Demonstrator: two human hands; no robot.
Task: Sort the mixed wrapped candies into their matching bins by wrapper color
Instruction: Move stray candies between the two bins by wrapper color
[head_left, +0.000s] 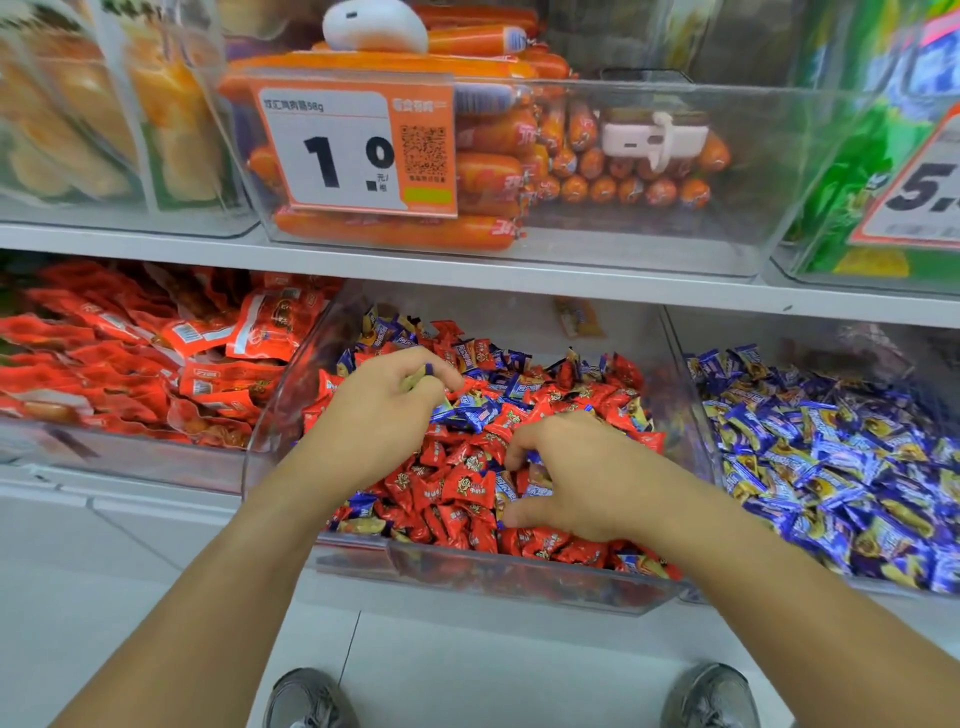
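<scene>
Plenty of blue candies (480, 413) are still lying among the red ones under both hands, with the left hand (387, 397) pinching one and the right hand (563, 475) curling onto another, the blue bin (691, 395) waiting just right.

I see a shop shelving unit filling most of the view. A white shelf board (467, 270) runs across the middle, slightly slanted, with a second white ledge (104, 493) lower on the left. On the upper shelf stands a clear plastic bin (675, 249) holding orange sausages (488, 171), fronted by an orange-and-white price tag (358, 150) with a QR code. Left of it sit clear containers of yellowish packaged goods (104, 114); on the right, green packaging (857, 197) behind another price label (919, 192). Below, the floor (467, 670) is pale tile with thin dark joints. The light is even and bright.
</scene>
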